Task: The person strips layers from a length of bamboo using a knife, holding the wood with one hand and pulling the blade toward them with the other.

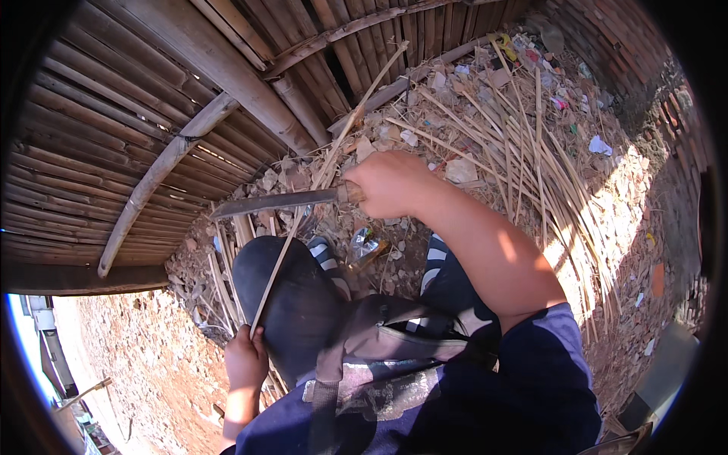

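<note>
My right hand (390, 184) is closed round the wooden handle of a machete (277, 202), whose long dark blade points left. My left hand (246, 358), low on the left, grips the near end of a long, thin bamboo strip (275, 277). From there the strip runs up past my bent left knee, and the blade lies across it; I cannot tell whether the two touch. Beyond the blade, the far part of the strip (355, 121) slants up to the right and looks rougher and frayed.
Many cut bamboo strips (523, 163) lie heaped on the rubble at the right. More strips (221, 292) rest beside my left knee. A bamboo slat wall (83, 163) with poles leans in at the upper left. A brick wall (607, 45) stands at the far right.
</note>
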Available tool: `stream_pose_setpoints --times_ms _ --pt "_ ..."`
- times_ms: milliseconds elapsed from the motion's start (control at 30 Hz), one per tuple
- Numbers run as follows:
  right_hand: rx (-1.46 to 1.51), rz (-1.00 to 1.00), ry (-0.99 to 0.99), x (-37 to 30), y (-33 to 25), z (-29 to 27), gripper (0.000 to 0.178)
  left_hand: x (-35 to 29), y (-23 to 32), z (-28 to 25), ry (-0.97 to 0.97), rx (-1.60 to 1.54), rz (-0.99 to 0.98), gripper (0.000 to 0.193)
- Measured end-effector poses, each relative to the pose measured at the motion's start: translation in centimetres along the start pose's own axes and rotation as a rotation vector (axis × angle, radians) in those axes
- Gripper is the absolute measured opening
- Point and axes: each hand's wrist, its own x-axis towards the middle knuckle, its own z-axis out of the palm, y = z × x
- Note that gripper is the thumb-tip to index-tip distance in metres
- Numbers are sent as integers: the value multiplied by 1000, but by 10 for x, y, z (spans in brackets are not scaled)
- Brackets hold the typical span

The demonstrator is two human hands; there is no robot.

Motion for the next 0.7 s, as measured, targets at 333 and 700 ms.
stream_pose_setpoints --times_ms 333,700 --pt "111 381 196 6 91 -11 35 3 -10 -3 -4 132 48 27" --pt "150 75 145 0 52 -18 27 7 -25 6 -9 -49 119 30"
